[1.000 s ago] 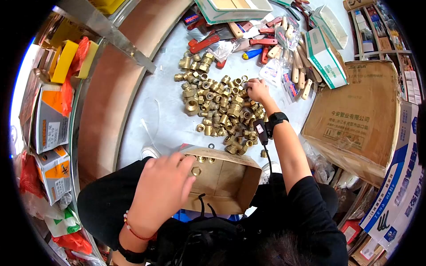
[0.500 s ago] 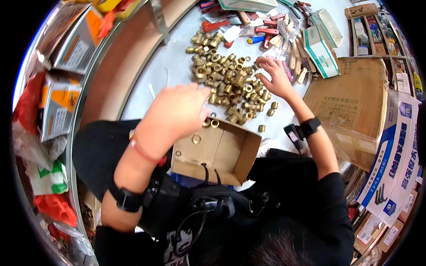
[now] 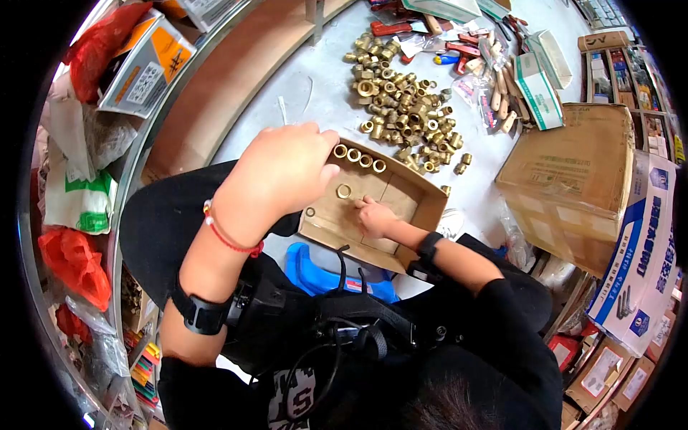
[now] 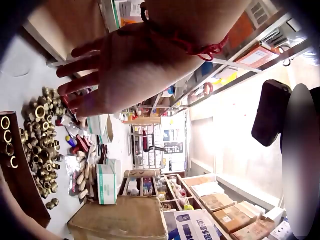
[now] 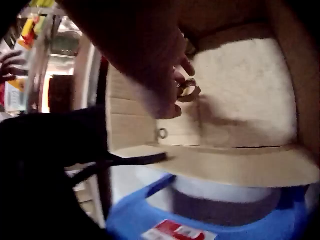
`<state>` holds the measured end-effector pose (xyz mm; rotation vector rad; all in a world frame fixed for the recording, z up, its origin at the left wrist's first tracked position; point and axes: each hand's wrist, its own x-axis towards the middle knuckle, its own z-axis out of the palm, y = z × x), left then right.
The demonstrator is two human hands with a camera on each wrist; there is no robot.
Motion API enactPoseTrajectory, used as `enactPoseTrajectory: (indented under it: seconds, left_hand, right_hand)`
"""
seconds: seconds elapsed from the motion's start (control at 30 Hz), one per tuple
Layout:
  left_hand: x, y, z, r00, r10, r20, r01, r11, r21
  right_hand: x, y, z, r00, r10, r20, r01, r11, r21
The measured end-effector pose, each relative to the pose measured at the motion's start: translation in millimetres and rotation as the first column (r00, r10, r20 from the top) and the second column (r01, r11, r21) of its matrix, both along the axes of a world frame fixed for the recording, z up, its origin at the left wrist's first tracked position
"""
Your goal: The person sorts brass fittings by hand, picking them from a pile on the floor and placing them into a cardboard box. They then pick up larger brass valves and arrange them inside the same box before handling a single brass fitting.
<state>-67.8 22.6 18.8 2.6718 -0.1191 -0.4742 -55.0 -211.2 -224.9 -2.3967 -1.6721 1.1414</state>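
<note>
Over the left end of a shallow cardboard box [image 3: 430,215], my left hand [image 3: 279,168] hovers, its fingers loosely extended and empty in the left wrist view. Inside the box is my right hand [image 3: 378,218], fingertips right beside a brass nut [image 3: 344,190]. The right wrist view has that nut [image 5: 189,91] between the spread thumb and fingers. A thin ring [image 3: 310,211] lies near the box's left end. Several brass fittings [image 3: 365,160] stand in a row along its far wall. Beyond the box spreads a pile of brass pipe fittings [image 3: 408,107].
Behind the pile lie scrapers [image 3: 502,97] with wooden and red handles, beside a green and white box [image 3: 539,93]. A large carton [image 3: 566,165] stands to the right. Shelving [image 3: 154,115] curves along the left. A blue plastic stool [image 3: 304,269] shows below the box.
My right hand has come from the pile's right side down into the box. My left hand stays over the box's left end. The head view has shifted, showing more of the fittings row.
</note>
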Motion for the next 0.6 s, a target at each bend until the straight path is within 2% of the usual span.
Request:
enactPoseTrajectory:
  seconds: [0.03, 0.07, 0.17, 0.2, 0.3, 0.33, 0.43, 0.53, 0.6]
  left_hand:
    - [-8, 0, 0, 1.000, 0.012, -0.013, -0.012, 1.000, 0.002]
    - [-17, 0, -3, 1.000, 0.016, 0.027, -0.016, 1.000, -0.014]
    - [-37, -3, -8, 0.995, 0.013, 0.097, -0.012, 1.000, -0.015]
    - [-41, -4, -7, 0.995, 0.011, 0.102, -0.007, 0.999, -0.037]
    - [-43, -4, -11, 0.994, -0.001, 0.109, 0.014, 0.993, -0.120]
    - [-43, -3, -15, 0.993, -0.010, 0.115, 0.022, 0.995, -0.101]
    - [-39, 2, -16, 0.997, -0.009, 0.074, 0.011, 1.000, -0.028]
    - [-33, 1, -14, 0.999, 0.012, 0.048, -0.012, 1.000, -0.012]
    - [-32, 1, -14, 0.998, 0.011, 0.062, -0.009, 1.000, -0.029]
  right_hand:
    - [-7, 0, -16, 0.997, 0.044, 0.071, -0.037, 0.995, -0.096]
    - [-11, -8, -42, 0.999, 0.014, 0.043, -0.016, 0.999, 0.048]
    - [-22, -12, -49, 0.995, -0.080, 0.063, 0.077, 0.995, 0.061]
    - [-22, -17, -50, 0.978, -0.209, -0.024, 0.210, 0.960, 0.185]
    - [-28, -30, -49, 0.910, -0.410, 0.067, 0.357, 0.854, 0.378]
    - [-28, -33, -52, 0.885, -0.465, 0.028, 0.413, 0.811, 0.413]
    - [-22, -37, -53, 0.852, -0.522, 0.040, 0.460, 0.782, 0.420]
    - [-21, -31, -55, 0.737, -0.674, 0.042, 0.632, 0.710, 0.311]
    - [-19, -28, -58, 0.721, -0.692, 0.039, 0.640, 0.687, 0.344]
